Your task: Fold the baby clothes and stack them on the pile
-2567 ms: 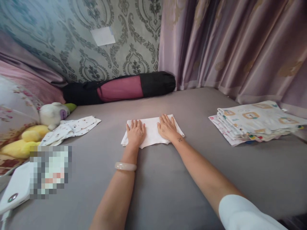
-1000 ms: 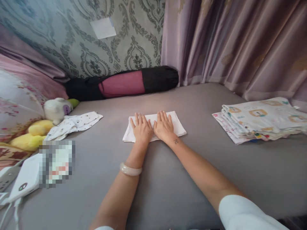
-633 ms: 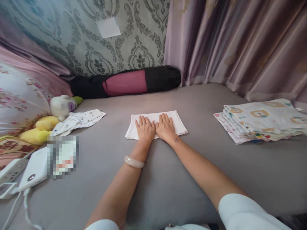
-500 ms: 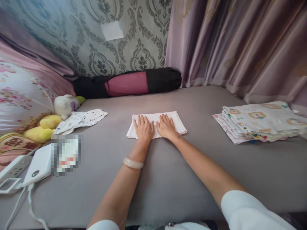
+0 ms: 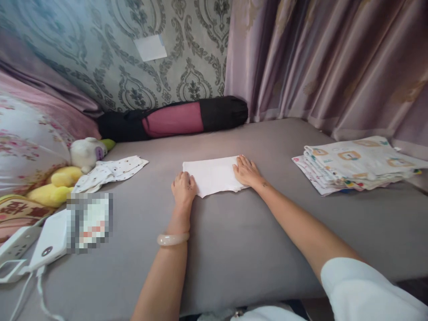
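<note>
A folded white cloth [image 5: 216, 176] lies on the grey bed in front of me, its near edge slightly wavy. At its left edge is my left hand [image 5: 183, 188], fingers curled down over the border and the thumb by the cloth; the fingertips are partly hidden. My right hand [image 5: 246, 171] rests on the cloth's right end with the fingers stretched out and the thumb lying on the fabric. A pale bangle [image 5: 173, 240] circles my left wrist.
Right of the cloth is a stack of folded printed cloths [image 5: 351, 162]. To the left lie a spotted white garment [image 5: 110, 171], plush toys [image 5: 83, 154], a white power bank [image 5: 50, 240] and a power strip [image 5: 20, 245]. A black-and-pink long bag [image 5: 174, 119] lies along the wall.
My hands have moved apart from the middle of the white cloth to its left and right ends. The left fingers have gone from flat to curled. The view has shifted slightly.
</note>
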A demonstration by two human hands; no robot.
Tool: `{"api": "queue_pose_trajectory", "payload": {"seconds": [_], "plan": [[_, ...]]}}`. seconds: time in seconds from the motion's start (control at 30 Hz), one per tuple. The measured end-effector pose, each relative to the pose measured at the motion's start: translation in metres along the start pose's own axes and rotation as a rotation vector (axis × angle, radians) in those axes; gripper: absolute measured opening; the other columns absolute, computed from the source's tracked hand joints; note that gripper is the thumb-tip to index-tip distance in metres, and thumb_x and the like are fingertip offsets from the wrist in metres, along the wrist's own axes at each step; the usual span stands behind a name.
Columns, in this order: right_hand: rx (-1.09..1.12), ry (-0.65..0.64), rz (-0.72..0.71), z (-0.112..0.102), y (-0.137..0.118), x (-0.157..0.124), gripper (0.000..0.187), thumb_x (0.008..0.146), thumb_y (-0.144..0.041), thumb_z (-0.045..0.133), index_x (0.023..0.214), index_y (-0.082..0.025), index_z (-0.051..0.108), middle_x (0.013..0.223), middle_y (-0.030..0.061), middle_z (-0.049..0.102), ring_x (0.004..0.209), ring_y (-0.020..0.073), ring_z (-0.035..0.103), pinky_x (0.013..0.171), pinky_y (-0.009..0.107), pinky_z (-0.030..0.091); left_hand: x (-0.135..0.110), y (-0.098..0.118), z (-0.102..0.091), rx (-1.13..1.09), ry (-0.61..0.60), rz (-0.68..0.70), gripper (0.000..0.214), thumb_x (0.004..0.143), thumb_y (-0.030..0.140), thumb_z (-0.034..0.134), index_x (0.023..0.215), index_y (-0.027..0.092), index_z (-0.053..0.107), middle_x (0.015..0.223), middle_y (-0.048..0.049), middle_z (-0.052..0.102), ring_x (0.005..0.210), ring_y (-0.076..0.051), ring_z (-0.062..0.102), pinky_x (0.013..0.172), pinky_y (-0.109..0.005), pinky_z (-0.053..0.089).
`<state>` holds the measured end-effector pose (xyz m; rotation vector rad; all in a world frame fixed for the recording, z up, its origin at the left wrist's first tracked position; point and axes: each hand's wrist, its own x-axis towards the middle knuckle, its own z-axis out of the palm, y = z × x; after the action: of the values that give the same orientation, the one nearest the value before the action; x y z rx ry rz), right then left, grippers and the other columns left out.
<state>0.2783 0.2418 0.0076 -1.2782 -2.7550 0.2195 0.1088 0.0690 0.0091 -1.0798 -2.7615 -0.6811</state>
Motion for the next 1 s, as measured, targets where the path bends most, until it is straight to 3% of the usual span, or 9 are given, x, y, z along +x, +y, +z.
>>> {"api": "queue_pose_trajectory", "payload": {"seconds": [0.23,0.4,0.57,0.77,1.0], "plan": [[0.004,-0.012,-0.010,-0.013,-0.016,0.001,0.061,0.098,-0.035,0.019,0.147,-0.002,0.033,0.156,0.0160,0.027,0.146,0.0269,0.019,0.118,0.051,0.008,0.004,-0.003,-0.003,-0.050,0.033,-0.114,0.028,0.090,0.025,0.047,0.113,0.019,0.062,0.116,-0.0132,0.066,0.114,-0.027,0.057,0.094,-0.039,0.042],[0.069,-0.004,-0.070,-0.004,-0.034,0.000,0.061,0.099,-0.037,0.018,0.149,-0.004,0.031,0.157,0.0139,0.025,0.146,0.0246,0.017,0.119,0.047,0.008,0.005,-0.002,-0.008,-0.054,0.078,-0.213,0.031,0.090,0.027,0.047,0.112,0.017,0.066,0.115,-0.0154,0.065,0.112,-0.032,0.055,0.091,-0.044,0.042],[0.068,-0.016,-0.061,0.005,-0.035,0.000,0.061,0.098,-0.037,0.021,0.149,-0.005,0.031,0.157,0.0131,0.026,0.146,0.0244,0.017,0.119,0.047,0.008,0.008,-0.006,-0.008,-0.138,0.125,-0.264,0.028,0.088,0.027,0.048,0.106,0.018,0.068,0.107,-0.0131,0.067,0.106,-0.030,0.058,0.090,-0.043,0.043],[0.045,-0.042,-0.044,0.002,-0.039,0.004,0.060,0.098,-0.036,0.022,0.149,-0.005,0.031,0.157,0.0145,0.027,0.146,0.0260,0.018,0.118,0.050,0.010,0.012,-0.010,-0.003,-0.229,0.149,-0.300,0.026,0.086,0.024,0.049,0.101,0.017,0.069,0.102,-0.0117,0.069,0.099,-0.027,0.061,0.090,-0.041,0.045],[0.065,0.010,-0.107,-0.001,-0.069,0.004,0.059,0.098,-0.035,0.023,0.147,-0.004,0.034,0.157,0.0159,0.027,0.146,0.0265,0.017,0.118,0.049,0.009,0.014,-0.014,-0.002,-0.245,0.147,-0.299,0.028,0.086,0.025,0.048,0.100,0.017,0.070,0.099,-0.0119,0.070,0.096,-0.027,0.063,0.088,-0.039,0.046]]}}
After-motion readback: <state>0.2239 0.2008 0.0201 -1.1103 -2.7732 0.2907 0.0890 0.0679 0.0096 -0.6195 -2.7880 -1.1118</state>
